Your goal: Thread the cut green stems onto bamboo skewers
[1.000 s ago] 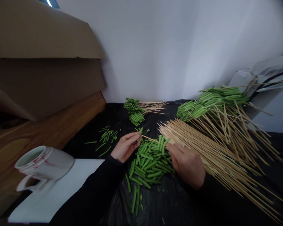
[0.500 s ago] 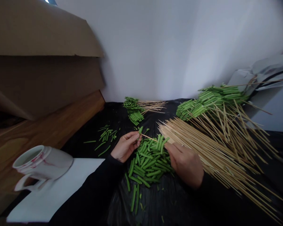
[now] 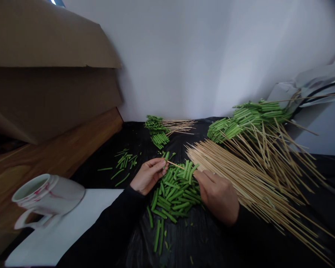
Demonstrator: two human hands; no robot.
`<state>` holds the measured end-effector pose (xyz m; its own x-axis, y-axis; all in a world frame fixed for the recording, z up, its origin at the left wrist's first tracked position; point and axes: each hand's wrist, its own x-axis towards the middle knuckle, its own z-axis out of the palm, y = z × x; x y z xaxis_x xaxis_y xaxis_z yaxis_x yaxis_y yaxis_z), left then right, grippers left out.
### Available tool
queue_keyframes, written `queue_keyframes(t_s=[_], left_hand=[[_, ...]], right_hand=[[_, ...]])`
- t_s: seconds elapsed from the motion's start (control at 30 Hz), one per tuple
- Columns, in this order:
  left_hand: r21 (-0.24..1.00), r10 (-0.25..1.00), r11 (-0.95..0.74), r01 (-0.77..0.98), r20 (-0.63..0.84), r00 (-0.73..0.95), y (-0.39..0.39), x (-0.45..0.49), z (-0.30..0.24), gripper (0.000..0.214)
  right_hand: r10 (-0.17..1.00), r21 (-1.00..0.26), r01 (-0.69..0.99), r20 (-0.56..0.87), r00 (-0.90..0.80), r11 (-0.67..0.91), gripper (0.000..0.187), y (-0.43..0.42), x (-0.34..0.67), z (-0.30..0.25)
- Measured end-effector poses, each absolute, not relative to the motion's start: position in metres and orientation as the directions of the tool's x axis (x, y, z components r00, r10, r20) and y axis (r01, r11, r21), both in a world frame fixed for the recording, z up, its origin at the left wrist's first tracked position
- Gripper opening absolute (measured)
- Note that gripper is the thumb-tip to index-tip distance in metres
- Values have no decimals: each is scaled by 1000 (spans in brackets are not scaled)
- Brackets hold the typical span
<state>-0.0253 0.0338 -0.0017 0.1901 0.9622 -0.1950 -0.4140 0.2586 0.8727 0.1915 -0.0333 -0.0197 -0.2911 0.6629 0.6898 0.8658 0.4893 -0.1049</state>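
My left hand (image 3: 149, 176) pinches a short green bean piece (image 3: 166, 156) between thumb and fingertips. The tip of a thin bamboo skewer (image 3: 175, 164) meets that piece. My right hand (image 3: 220, 195) is closed around the skewer farther along, its far end hidden by the hand. Several bean pieces (image 3: 188, 171) sit side by side across the skewer, close to my right fingers. Under both hands spreads a loose pile of cut green beans (image 3: 173, 203).
Loose bamboo skewers (image 3: 240, 171) lie right of the pile. Filled skewers are stacked at back right (image 3: 248, 117) and back centre (image 3: 158, 128). Bean scraps (image 3: 125, 160) lie left on the black plastic sheet (image 3: 95, 178). A mug (image 3: 58, 195) rests tipped on white paper (image 3: 80, 219), near a cardboard box (image 3: 53, 93).
The view has shifted slightly to the right. Both hands keep nearly the same pose, with the skewer tip still at the bean piece in my left fingers.
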Motion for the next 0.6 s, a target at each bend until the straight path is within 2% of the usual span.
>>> queue_keyframes(t_s=[0.3, 0.47, 0.6], left_hand=[[912, 967, 216, -350, -151, 203, 30, -24, 2, 21], [937, 948, 229, -266, -152, 279, 18, -11, 2, 22], [952, 959, 193, -236, -133, 249, 12, -4, 2, 22]], right_hand=[[666, -142, 849, 690, -284, 509, 26, -35, 189, -19], [641, -145, 831, 711, -290, 537, 26, -36, 183, -17], [625, -133, 835, 727, -283, 533, 27, -37, 178, -16]])
